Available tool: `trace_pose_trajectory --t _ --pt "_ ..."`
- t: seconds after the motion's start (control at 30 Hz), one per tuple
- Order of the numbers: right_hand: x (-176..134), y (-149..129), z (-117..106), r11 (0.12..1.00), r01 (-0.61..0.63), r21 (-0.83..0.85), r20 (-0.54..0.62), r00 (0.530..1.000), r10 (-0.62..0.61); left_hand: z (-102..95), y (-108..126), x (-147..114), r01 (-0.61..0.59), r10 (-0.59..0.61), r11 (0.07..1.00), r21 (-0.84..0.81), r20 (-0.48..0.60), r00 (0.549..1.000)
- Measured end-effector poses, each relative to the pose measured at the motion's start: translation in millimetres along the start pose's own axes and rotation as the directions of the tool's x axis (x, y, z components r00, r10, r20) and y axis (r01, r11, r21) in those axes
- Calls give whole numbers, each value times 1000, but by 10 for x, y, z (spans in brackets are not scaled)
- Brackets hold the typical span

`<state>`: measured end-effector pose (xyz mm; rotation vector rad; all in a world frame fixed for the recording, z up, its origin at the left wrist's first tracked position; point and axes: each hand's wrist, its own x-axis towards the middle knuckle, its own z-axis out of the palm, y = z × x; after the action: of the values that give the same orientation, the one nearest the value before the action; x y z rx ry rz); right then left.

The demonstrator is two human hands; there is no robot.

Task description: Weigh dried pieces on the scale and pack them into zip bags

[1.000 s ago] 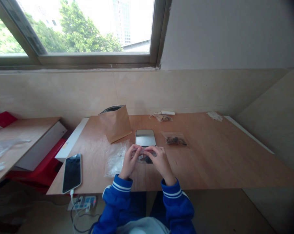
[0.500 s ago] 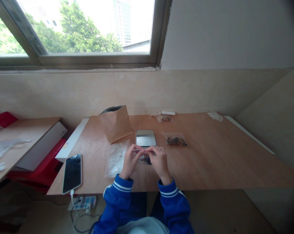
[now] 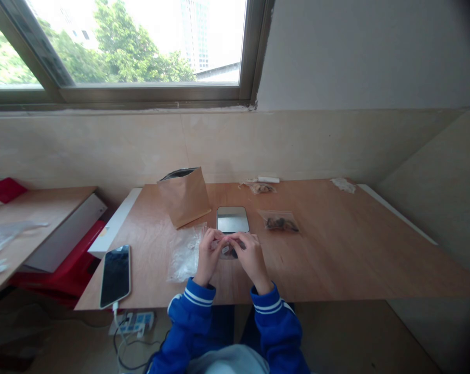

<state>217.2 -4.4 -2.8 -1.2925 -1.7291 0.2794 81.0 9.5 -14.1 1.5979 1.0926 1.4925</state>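
Head view: the left hand and right hand, fingertips pressed together, pinch the top of a bag between them, contents inside, sealing unclear. Beyond, a packet lies filled; the pouch stands open.

Clear plastic bag, one, small. Transparent, colourless film; dark contents show through at the right, with a small white piece at the left; exact nature of both too small to tell. Upper edge pinched between the fingertips of the left hand and right hand, the two grips nearly meeting; closure hidden by the fingers. Pose: body below the pinched edge, towards the wearer. Location: over the wooden tabletop; contact with it unclear.
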Motion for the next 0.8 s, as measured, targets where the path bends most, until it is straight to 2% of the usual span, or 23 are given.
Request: trace_pose_trajectory --t 0.07,0.17,0.33,0.43,0.53,0.63,0.8 --pt "-16 13 21 1000 6 -15 -25 1000 -6 5 10 7 -33 33 999 29 11 999" --pt "-34 10 41 998 10 -57 -47 999 -13 13 24 8 0 -1 1000 28 27 1000" --pt "-26 -7 5 995 37 -92 15 999 -36 -1 48 -6 38 -37 997 62 -25 999" --pt "-11 16 -40 999 52 12 86 995 -53 -44 72 -1 29 -24 996 84 -71 997" --pt "-10 60 -64 991 23 132 107 994 -37 -98 72 14 39 -30 995 87 -105 994" --pt "-24 100 -63 993 5 118 79 997 -14 -142 38 25 68 -64 995 73 -53 997" --pt "-51 125 -63 999 5 40 3 1000 -5 -163 40 25 92 -94 995 26 118 989"
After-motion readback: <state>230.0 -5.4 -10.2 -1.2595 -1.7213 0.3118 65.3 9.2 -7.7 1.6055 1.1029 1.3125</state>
